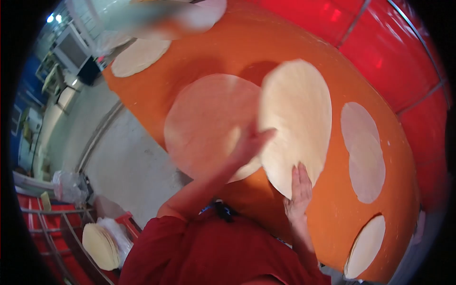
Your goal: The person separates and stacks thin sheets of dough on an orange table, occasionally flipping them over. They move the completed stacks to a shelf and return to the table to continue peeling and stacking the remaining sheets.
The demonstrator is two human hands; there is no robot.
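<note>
A pale, thin flatbread [298, 114] is raised and tilted above the orange table, casting a shadow behind it. My right hand [299, 190] holds it near its lower edge, fingers laid along the face and thumb at the rim. At its left edge is my left hand [254, 142], smeared by motion, with the thumb stretched apart from the fingers and overlapping the bread in this view. Under my left forearm lies a larger, pinkish, translucent round sheet [202, 118] on the table. A paler piece shows at that sheet's lower right edge.
Two overlapping thin rounds [365, 156] lie on the orange table [304, 47] at right. Another flatbread [365, 247] sits near the front right, one more [141, 57] at the far left corner. A blurred shape covers the top. A flatbread stack [100, 246] stands on a rack at lower left.
</note>
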